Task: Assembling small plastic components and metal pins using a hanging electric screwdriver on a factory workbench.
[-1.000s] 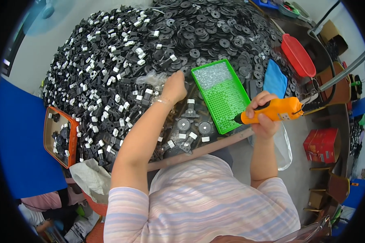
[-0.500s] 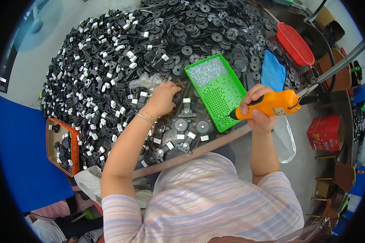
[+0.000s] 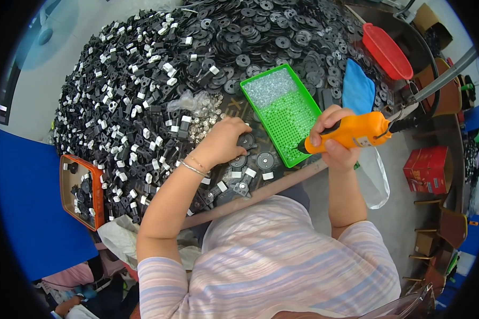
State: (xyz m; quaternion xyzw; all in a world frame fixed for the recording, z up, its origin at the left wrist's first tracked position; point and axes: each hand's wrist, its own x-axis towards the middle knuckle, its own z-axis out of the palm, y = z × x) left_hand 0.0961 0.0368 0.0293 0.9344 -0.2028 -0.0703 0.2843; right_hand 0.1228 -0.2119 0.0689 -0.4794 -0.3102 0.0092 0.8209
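Two hands show: the left hand [image 3: 224, 139] and the right hand [image 3: 336, 139]. There is one driver [image 3: 362, 131], one green tray [image 3: 289, 139], one blue cloth [image 3: 357, 89] far right, one red basket [image 3: 386, 50] farther right, one red carton [image 3: 424, 170] right and one orange bin [image 3: 98, 194] left. Parts [image 3: 127, 101] form one heap left, discs [image 3: 282, 42] one heap far, both too dense to count.

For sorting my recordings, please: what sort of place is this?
Probably an assembly workshop: heaped black-and-white parts, a green perforated tray and an orange power tool in the right hand suggest it.
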